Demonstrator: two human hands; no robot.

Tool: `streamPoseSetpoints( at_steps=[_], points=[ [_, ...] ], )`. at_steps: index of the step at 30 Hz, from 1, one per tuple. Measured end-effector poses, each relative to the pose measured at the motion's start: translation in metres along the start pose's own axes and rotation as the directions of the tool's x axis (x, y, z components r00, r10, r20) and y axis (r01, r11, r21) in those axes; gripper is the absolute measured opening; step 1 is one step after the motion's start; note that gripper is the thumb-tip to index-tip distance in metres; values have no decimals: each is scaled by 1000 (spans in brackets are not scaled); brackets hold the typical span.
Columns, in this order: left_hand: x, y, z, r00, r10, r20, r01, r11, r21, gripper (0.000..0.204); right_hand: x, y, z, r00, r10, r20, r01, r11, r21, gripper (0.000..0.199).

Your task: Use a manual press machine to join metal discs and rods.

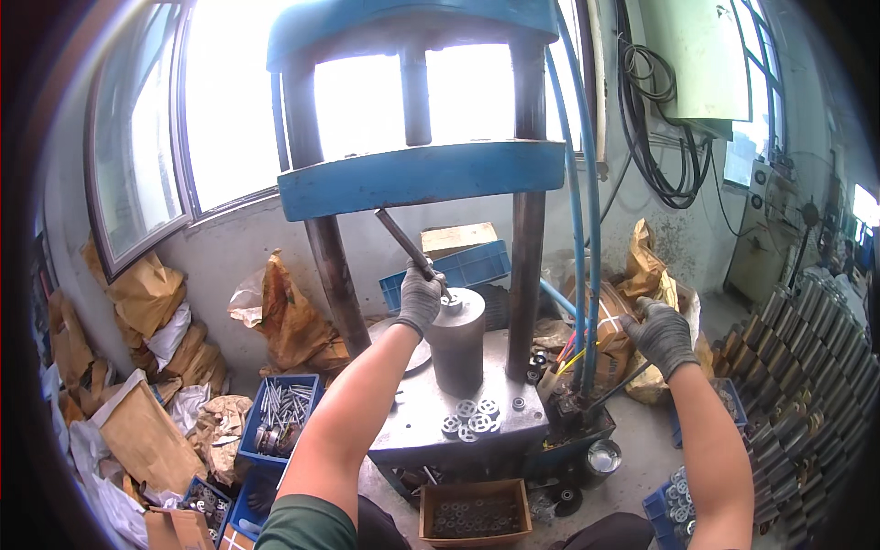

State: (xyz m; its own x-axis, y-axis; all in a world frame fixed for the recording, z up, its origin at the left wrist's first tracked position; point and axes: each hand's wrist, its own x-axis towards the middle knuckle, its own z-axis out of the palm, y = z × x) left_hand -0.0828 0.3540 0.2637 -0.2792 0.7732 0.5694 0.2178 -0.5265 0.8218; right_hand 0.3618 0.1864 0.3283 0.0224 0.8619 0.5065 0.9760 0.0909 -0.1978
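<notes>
My left hand [421, 301], in a grey glove, is closed around a slanted metal rod [396, 234]. The rod's lower end meets the top of an upright metal cylinder [457, 353] on the steel bed [513, 412] of a blue press [422, 176]. Over to the right, my gloved right hand [662, 337] is held in the air with thumb and fingers apart. A dark lever [616, 386] ends just below that hand; whether they touch is unclear. Several small wheel-shaped metal discs [470, 421] lie on the bed in front of the cylinder.
An open cardboard box [476, 536] of small round parts sits below the bed. At left is a blue bin [313, 390] of metal pins, beside paper bags [151, 431]. Stacked metal tubes [797, 367] crowd the right; blue hoses [588, 229] run down the press's right side.
</notes>
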Motion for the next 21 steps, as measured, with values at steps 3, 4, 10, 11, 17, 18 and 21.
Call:
streamPoseSetpoints(
  at_steps=[3, 4, 10, 11, 17, 18, 21],
  points=[
    [4, 8, 8, 998, 54, 34, -57, 994, 98, 35, -1, 3, 1, 1000, 16, -22, -16, 1000, 25, 55],
    [3, 14, 5, 996, 62, 64, -73, 981, 182, 35, -1, 2, 3, 1000, 15, -18, -15, 1000, 27, 55],
    [-7, 57, 12, 985, 52, 162, -120, 885, 450, 37, -10, 5, -2, 1000, -4, 12, 3, 1000, 25, 33],
    [-6, 58, 11, 981, 47, 187, -133, 865, 483, 37, -12, 3, -3, 1000, -14, 13, 14, 999, 31, 29],
    [5, 53, 8, 980, 36, 196, -134, 847, 515, 43, -37, 13, -2, 994, -99, -42, 101, 994, 34, 22],
    [6, 51, 7, 979, 19, 202, -125, 842, 525, 43, -46, 12, -2, 990, -120, -71, 125, 990, 60, 22],
    [2, 47, 10, 980, 3, 197, -104, 858, 503, 44, -85, 7, -17, 981, -160, -113, 161, 987, 3, 23]
  ],
)
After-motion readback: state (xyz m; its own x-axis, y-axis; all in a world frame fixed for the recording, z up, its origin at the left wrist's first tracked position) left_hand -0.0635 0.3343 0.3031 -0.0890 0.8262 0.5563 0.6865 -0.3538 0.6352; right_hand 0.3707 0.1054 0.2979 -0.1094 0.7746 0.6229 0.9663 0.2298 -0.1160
